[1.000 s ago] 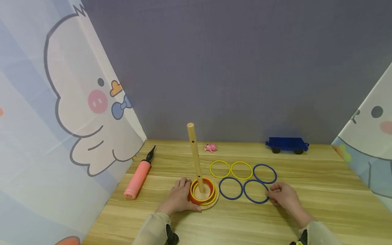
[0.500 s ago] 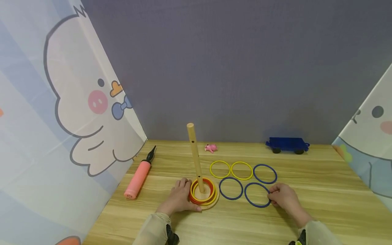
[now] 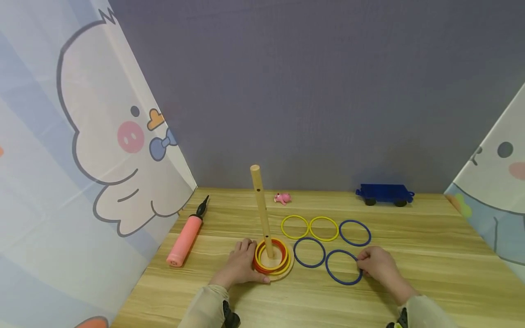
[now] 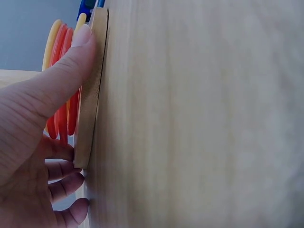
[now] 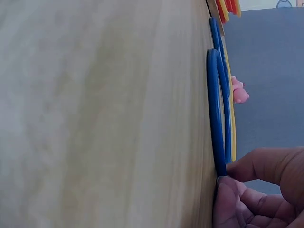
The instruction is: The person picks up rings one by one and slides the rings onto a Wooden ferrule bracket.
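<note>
My left hand (image 3: 241, 265) grips the round wooden base (image 4: 90, 102) of a ring toss stand, its thumb on the base and its fingers around the far edge. The upright peg (image 3: 262, 212) rises from the base, with several red and yellow rings (image 4: 62, 124) stacked around its foot. To the right, my right hand (image 3: 377, 265) pinches the right edge of a blue ring (image 5: 216, 109) between thumb and fingers. That ring lies low at the tabletop, close beside another blue ring (image 3: 309, 267). A third blue ring (image 3: 352, 221) lies just behind it.
Two yellow rings (image 3: 294, 216) lie side by side behind the blue ones. At the back are a small pink animal figure (image 3: 282, 198) and a blue toy wagon (image 3: 384, 193). A pink hand pump (image 3: 185, 239) lies at the left. Walls of printed and grey cloth enclose the table.
The pinched blue ring has shifted toward the person, apart from the blue ring behind it. The right hand has stayed almost in place; the left hand and the stand have not moved.
</note>
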Motion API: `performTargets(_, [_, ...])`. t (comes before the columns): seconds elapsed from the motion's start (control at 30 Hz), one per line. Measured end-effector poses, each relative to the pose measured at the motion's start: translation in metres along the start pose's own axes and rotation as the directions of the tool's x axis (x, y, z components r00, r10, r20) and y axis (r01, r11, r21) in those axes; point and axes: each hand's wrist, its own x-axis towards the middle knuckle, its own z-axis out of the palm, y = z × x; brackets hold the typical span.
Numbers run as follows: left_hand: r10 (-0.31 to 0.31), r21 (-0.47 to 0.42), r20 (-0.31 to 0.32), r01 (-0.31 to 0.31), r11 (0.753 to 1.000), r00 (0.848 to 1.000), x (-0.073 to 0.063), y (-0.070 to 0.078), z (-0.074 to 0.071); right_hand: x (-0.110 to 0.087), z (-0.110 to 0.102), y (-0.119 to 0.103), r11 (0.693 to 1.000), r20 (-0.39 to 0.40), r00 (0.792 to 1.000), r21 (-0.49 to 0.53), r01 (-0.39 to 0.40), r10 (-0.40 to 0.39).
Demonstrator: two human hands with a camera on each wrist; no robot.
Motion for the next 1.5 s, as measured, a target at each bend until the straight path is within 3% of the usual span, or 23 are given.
performTargets(0.47, [-0.007,-0.011,0.002,0.007,1.0,1.0,0.0,0.0,0.001,-0.001,0.0,-0.001,0.998,-0.002,0.999,-0.045,0.039,-0.039])
performTargets(0.67, [-0.002,-0.009,0.0,0.002,1.0,1.0,0.0,0.0,0.001,0.002,0.001,0.004,0.996,0.04,0.999,0.094,0.005,-0.009])
performTargets(0.87, [0.002,-0.004,-0.004,-0.002,1.0,1.0,0.0,0.0,0.001,0.0,0.0,0.002,0.962,0.108,0.994,0.272,-0.037,0.007])
performTargets(1.27, [0.02,-0.015,-0.014,-0.02,1.0,1.0,-0.001,0.003,-0.001,-0.004,-0.011,-0.014,0.888,0.215,0.97,0.461,-0.001,-0.11])
performTargets(1.5, [0.011,-0.014,-0.006,-0.011,1.0,1.0,-0.001,0.003,-0.001,-0.007,-0.018,-0.033,0.864,0.209,0.964,0.503,0.039,-0.166])
